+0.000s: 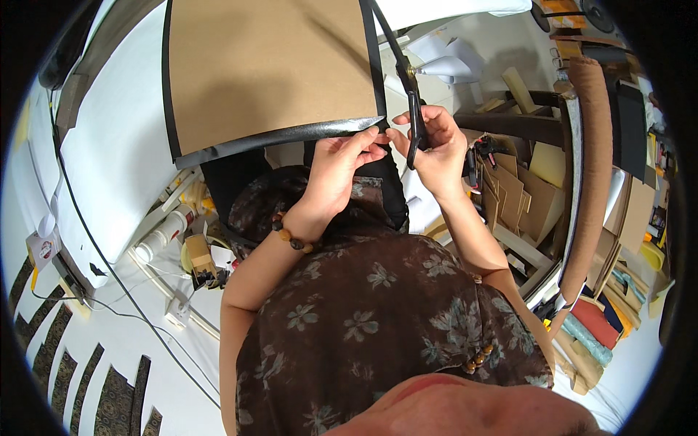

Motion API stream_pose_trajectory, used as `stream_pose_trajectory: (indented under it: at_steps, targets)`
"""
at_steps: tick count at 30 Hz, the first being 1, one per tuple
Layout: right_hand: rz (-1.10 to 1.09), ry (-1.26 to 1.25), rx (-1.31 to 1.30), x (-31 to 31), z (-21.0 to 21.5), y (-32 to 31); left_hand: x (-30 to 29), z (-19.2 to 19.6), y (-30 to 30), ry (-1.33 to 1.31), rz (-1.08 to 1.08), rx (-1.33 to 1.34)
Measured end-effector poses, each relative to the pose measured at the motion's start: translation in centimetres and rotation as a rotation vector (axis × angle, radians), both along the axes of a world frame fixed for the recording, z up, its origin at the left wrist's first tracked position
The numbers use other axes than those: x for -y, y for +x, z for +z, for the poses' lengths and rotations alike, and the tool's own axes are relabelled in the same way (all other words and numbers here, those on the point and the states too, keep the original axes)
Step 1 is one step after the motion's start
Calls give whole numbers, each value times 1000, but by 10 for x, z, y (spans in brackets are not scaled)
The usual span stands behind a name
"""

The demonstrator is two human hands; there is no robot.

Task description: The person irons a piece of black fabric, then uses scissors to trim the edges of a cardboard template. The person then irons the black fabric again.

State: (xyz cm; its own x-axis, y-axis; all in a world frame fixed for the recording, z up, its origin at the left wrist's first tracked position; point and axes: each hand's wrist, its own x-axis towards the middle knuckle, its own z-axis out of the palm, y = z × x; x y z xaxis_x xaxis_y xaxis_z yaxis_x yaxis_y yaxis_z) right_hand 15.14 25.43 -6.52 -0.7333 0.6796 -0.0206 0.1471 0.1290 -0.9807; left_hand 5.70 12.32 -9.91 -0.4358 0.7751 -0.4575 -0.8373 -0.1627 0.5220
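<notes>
A brown board edged with black tape lies on the white table in front of me. My left hand pinches the black tape at the board's near right corner. My right hand holds black scissors upright, their blades pointing away along the board's right edge. The two hands almost touch at the corner. A bead bracelet sits on my left wrist.
Under the table's left side lie a white tube, a tape roll and cables. Cardboard pieces and a brown chair back stand to the right. Dark patterned strips lie at lower left.
</notes>
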Motion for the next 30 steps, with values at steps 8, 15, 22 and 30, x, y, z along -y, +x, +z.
stream_pose_trajectory:
  at_steps: [8,15,22,30]
  targets:
    - [-47,60,-5,1,-10,-2,-4,-5,5,-53,97,-141]
    - [-97,-59,-67,-4,-10,-4,0,-15,2,-45,-27,-223]
    - [-85,-299,-108,1,-17,7,-5,-4,12,116,-217,-43]
    - [-81,-74,156,-19,12,43,-16,-16,15,203,-82,278]
